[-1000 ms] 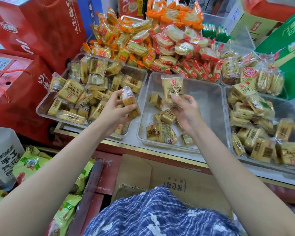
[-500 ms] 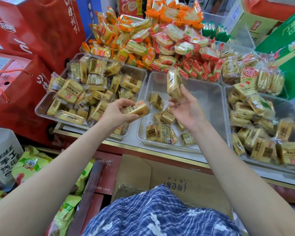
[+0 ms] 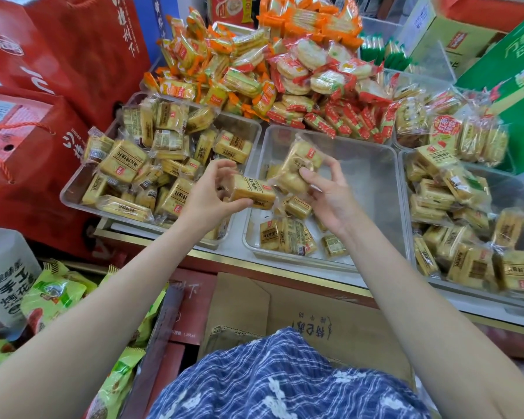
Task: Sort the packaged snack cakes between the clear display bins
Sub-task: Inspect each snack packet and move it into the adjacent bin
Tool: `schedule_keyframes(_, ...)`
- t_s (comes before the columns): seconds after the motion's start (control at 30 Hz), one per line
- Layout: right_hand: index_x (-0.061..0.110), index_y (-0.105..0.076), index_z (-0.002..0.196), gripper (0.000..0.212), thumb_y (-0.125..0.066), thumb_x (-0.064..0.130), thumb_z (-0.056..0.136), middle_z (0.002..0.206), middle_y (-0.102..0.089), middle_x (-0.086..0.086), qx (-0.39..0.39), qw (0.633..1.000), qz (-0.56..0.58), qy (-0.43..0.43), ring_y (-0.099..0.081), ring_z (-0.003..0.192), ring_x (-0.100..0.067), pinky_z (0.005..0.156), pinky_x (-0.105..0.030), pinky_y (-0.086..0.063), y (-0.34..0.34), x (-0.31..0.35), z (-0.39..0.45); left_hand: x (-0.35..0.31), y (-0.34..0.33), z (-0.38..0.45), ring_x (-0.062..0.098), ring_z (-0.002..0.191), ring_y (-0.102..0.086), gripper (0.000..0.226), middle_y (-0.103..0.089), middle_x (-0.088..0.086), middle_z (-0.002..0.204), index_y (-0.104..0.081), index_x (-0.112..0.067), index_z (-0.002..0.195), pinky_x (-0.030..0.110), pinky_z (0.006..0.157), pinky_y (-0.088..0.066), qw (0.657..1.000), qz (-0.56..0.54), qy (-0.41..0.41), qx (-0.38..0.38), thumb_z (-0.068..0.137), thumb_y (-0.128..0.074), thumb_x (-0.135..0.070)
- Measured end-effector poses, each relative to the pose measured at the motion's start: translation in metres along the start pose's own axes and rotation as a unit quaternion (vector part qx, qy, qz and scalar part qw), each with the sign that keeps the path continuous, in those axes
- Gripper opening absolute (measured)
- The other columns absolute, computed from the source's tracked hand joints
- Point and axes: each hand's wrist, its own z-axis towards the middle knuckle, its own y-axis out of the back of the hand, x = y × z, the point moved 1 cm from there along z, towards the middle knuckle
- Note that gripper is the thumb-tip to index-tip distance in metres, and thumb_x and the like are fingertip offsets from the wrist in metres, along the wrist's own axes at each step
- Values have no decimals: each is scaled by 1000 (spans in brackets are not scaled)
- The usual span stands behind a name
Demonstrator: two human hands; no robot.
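Two hands raised | left hand (image 3: 208, 196) grip pinching snack cake (image 3: 252, 192) | right hand (image 3: 327, 197) grip clamping packet (image 3: 297, 167)

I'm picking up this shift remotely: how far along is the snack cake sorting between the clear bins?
Midway, by the look of it. Done: the left bin is heaped and the right bin well filled. In hand: the left hand grips one yellow cake pack and the right hand another pack, both over the middle bin. Left: that bin holds only a few loose packs.
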Motion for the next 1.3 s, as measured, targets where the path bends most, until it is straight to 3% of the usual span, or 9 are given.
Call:
schedule_keyframes(0.2,11,-40,97,35,-68,-4,81,97,-62,-11,-44,996,-67,40,-65,84,-21,72,-31,-59,2,-7,1,2,-4,1,-1,101,-50,58,-53,-8,109,-43,-21,115,7,86,-44,998,55,-40,-8,72,-80,-7)
schedule_keyframes(0.3,19,-43,99,39,-69,-4,80,110,-57,-9,-37,985,-148,85,-62,99,-22,80,-36,-58,6,-9,2,2,-6,1,1,105,-48,58,-52,-7,111,-45,-18,117,8,87,-44,996,65,-51,-16,72,-80,-7)
schedule_keyframes(0.47,29,-61,92,31,-69,2,79,114,-44,-5,-24,873,-412,258,-50,106,-18,96,-29,-47,8,-8,-2,2,-6,2,7,109,-49,54,-54,-7,111,-52,-16,118,14,87,-47,996,68,-49,-23,72,-80,-10)
schedule_keyframes(0.6,27,-65,85,23,-61,8,73,121,-35,1,-35,820,-447,357,-45,107,-25,100,-27,-39,6,-5,-8,3,-4,2,4,104,-49,49,-53,-14,104,-51,-21,110,6,80,-47,998,39,-30,-37,73,-79,-8)
schedule_keyframes(0.77,23,-66,100,28,-71,5,78,132,-34,0,4,837,-455,304,-48,114,-12,95,-36,-49,13,-7,-5,4,-4,2,-1,98,-50,48,-54,-13,106,-51,-21,112,4,75,-45,998,21,-13,-57,74,-79,-11)
schedule_keyframes(0.9,18,-65,108,39,-81,20,74,128,-40,2,12,858,-446,255,-48,114,-2,91,-21,-49,18,-11,-8,6,-10,6,11,109,-54,54,-58,-5,114,-54,-17,120,23,91,-47,998,47,3,-45,73,-80,-24)
schedule_keyframes(1.1,16,-68,97,20,-71,4,81,117,-51,1,-30,889,-397,226,-51,90,17,81,-11,-46,27,-4,-11,6,-19,6,10,109,-52,53,-56,-6,112,-54,-19,118,31,96,-45,997,73,3,-30,72,-80,-25)
schedule_keyframes(1.2,21,-68,93,20,-73,7,79,115,-52,-1,-34,907,-370,197,-54,91,6,78,-6,-43,34,-2,-10,7,-19,6,11,108,-53,54,-56,-7,111,-55,-18,119,29,93,-46,997,69,10,-36,72,-80,-24)
schedule_keyframes(1.3,25,-67,90,11,-73,23,82,101,-64,-4,-54,953,-272,121,-63,94,-22,88,-33,-52,37,-2,-5,7,-19,7,12,114,-52,55,-57,-6,116,-56,-18,122,29,95,-46,996,77,0,-41,73,-79,-23)
